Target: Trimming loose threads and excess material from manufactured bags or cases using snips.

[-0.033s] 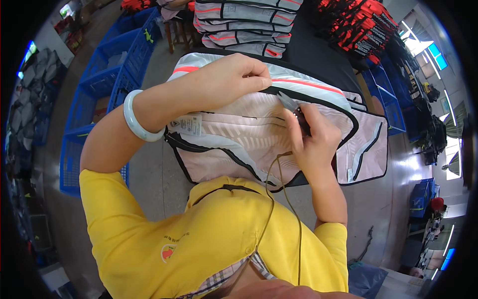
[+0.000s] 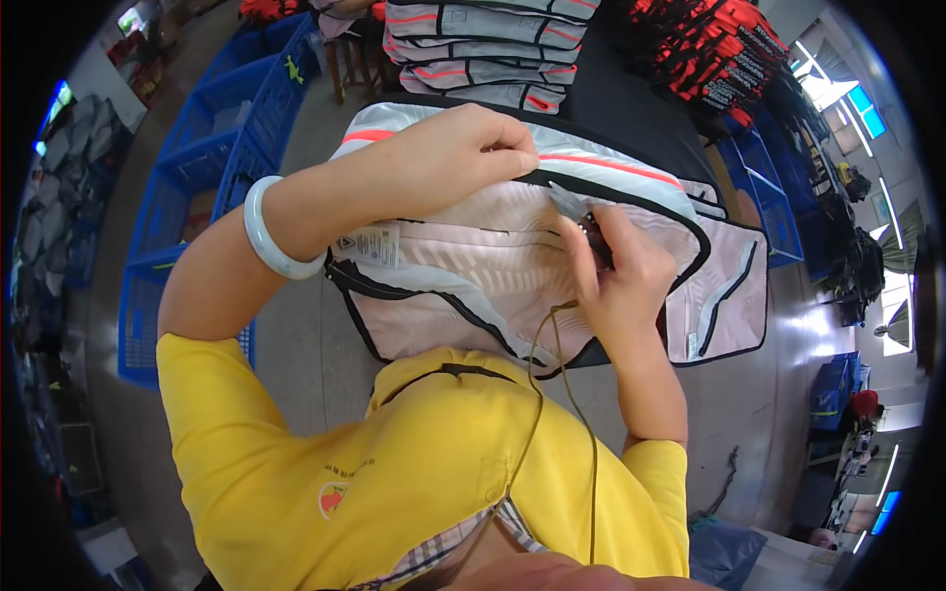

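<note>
A sewn fabric piece with a pale pink inside, black edge binding, and a grey-white strip with an orange-red stripe lies in front of me. My left hand pinches it at the black binding near its upper middle. My right hand is closed round a pair of thread snips, whose grey blades point up and left, close to that binding and the left fingertips. A brown cord runs from my neck to the right hand. A white label sits on the fabric below my left wrist.
Behind the piece stands a stack of folded grey fabric pieces with orange-red trim. Beyond it, at right, is a pile of red and black items. Blue crates line the left; another blue crate is at right. Another pink panel lies at right.
</note>
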